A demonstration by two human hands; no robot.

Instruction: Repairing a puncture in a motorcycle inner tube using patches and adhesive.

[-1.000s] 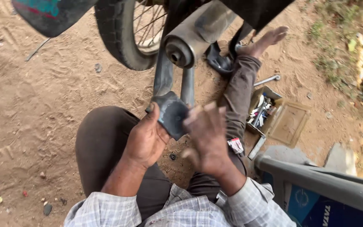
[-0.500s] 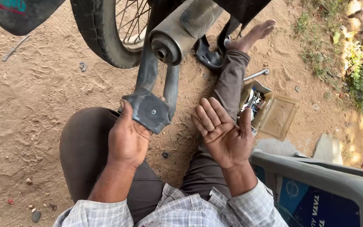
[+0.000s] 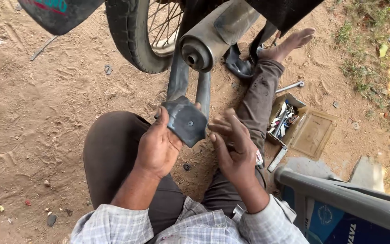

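The left hand (image 3: 159, 147) is closed around the lower end of a dark metal bracket (image 3: 185, 118), thumb on its flat plate, fingers wrapped behind it. The bracket's two arms run up from the plate toward the exhaust pipe (image 3: 206, 43) of a motorbike, whose rear wheel (image 3: 138, 34) stands on the dirt (image 3: 37, 113) just left of the pipe. The right hand (image 3: 233, 149) is open and holds nothing, fingers spread and slightly curled, just right of the plate; whether the fingertips touch it cannot be told. The person sits on the dirt, knees apart, in dark trousers and a checked shirt, the right leg stretched out toward the bike with the bare foot (image 3: 290, 43) beside its underside. To the right of that leg lies an open box (image 3: 314, 133) with small tools in one half, its lid flat on the dirt. A spanner (image 3: 290, 86) lies just above the box. A small dark washer (image 3: 186, 166) lies on the dirt between the legs, below the plate. A grey and blue plastic panel (image 3: 339, 203) fills the lower right corner.
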